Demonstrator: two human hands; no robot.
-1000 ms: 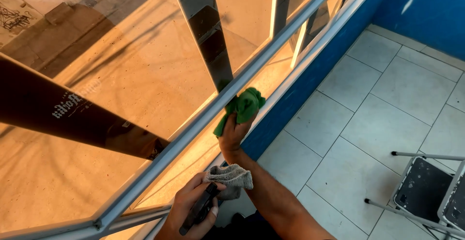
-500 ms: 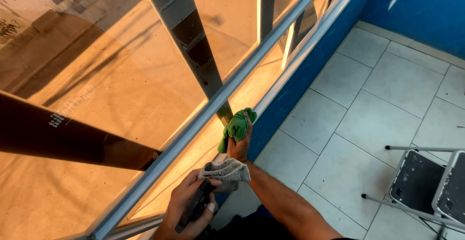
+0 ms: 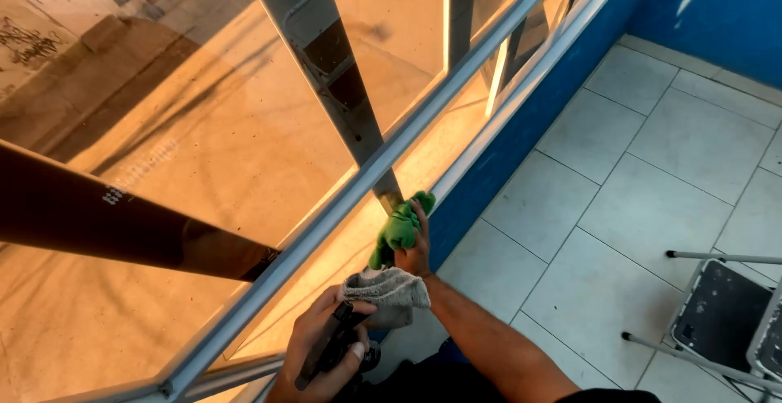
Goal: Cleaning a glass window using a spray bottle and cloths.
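Right hand (image 3: pixel 411 248): fingers closed around a bunched green cloth (image 3: pixel 399 228), pressed flat against the lower window pane (image 3: pixel 326 265) just under the grey horizontal frame bar (image 3: pixel 358 183), beside the foot of the dark upright post (image 3: pixel 342 94). Bunched, by the look of it, to give a firm pad against the glass.

Left hand (image 3: pixel 322 350): clenched on a dark spray bottle (image 3: pixel 330 346), nozzle end up, with a grey cloth (image 3: pixel 387 293) draped over the bottle top and thumb side. Held low and close to the body, clear of the glass; grey cloth apparently parked there as a spare, within reach. Grey cloth just touching or overlapping the right wrist; which, cannot tell.

Surroundings: amber-tinted glass above and below the bar; blue wall (image 3: pixel 505 151) below the frame; pale tiled floor (image 3: pixel 652 175); dark-seated folding chair (image 3: pixel 717 313) at far right, well apart from both hands.
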